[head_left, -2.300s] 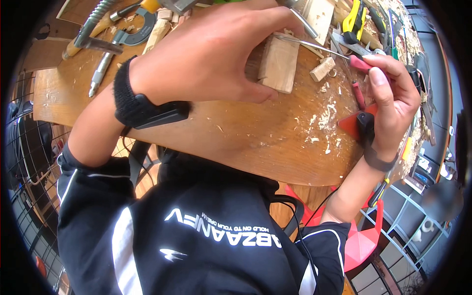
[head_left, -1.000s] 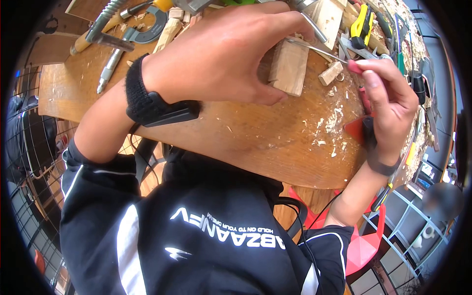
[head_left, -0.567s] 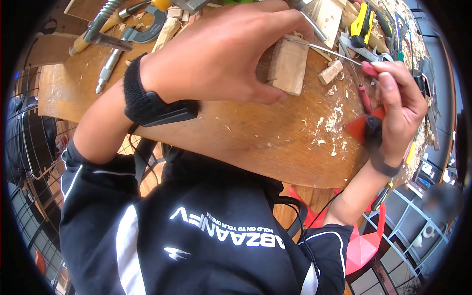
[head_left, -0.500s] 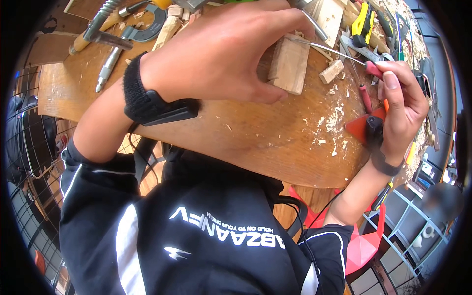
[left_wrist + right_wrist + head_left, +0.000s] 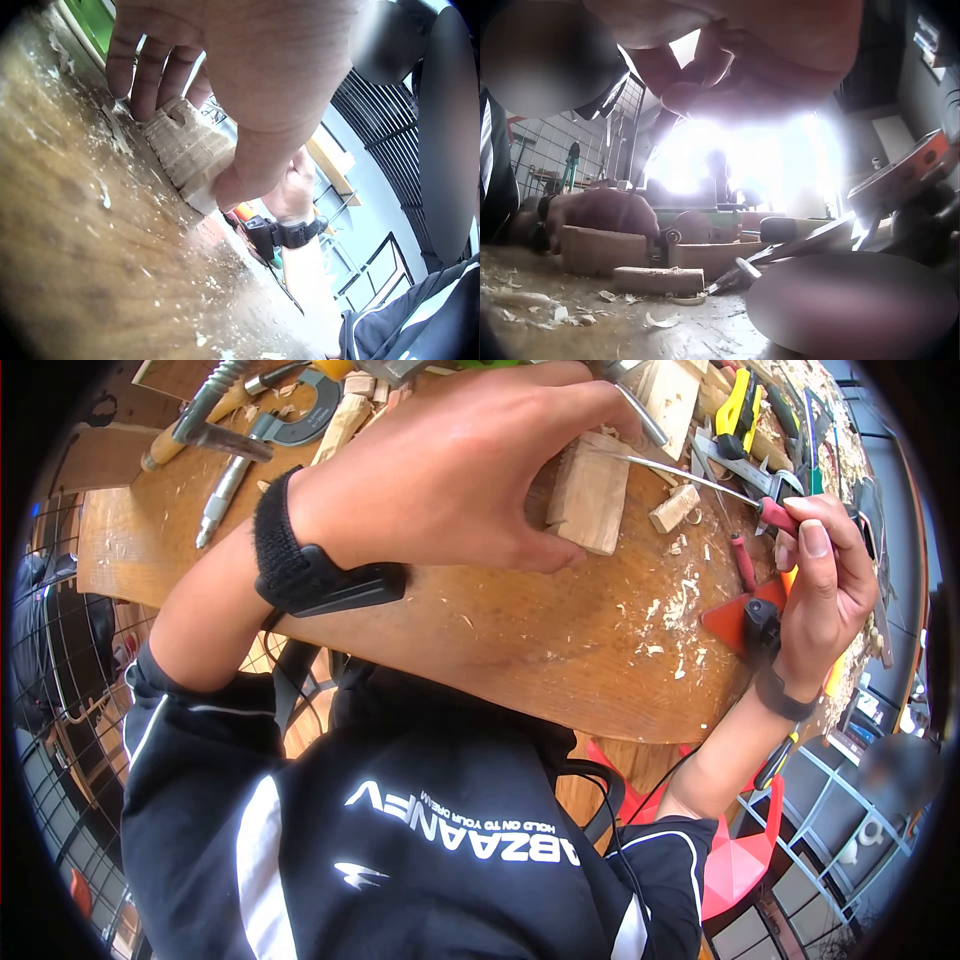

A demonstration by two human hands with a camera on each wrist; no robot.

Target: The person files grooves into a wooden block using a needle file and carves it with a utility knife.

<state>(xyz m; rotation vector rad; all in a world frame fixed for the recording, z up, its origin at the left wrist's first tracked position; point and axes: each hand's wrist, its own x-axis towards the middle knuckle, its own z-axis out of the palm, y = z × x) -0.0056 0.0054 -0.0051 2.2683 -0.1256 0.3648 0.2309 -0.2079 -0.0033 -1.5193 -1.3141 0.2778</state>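
Note:
My left hand [image 5: 430,480] grips a pale wooden block [image 5: 588,495] on the table, thumb on the near side and fingers over the far side. Carved steps and a small hollow show on the block [image 5: 187,154] in the left wrist view. The right hand [image 5: 825,585] pinches the red handle [image 5: 776,516] of a thin metal tool between thumb and fingers. Its shaft [image 5: 690,475] slants left to the block's far end; whether the tip touches the wood, I cannot tell. In the right wrist view, my left hand [image 5: 611,211] is behind the block [image 5: 604,251].
A small wood offcut [image 5: 674,508] and shavings [image 5: 680,610] lie right of the block. Nearby are a red-handled tool [image 5: 743,563], an orange piece [image 5: 728,622] and a yellow-black cutter [image 5: 738,410]. A micrometer [image 5: 225,490] and clamp arm [image 5: 225,440] stand at the left.
My right hand has drawn right and slightly toward my body, with the tool's handle and shaft following. The left hand and the block have stayed almost still over the last second.

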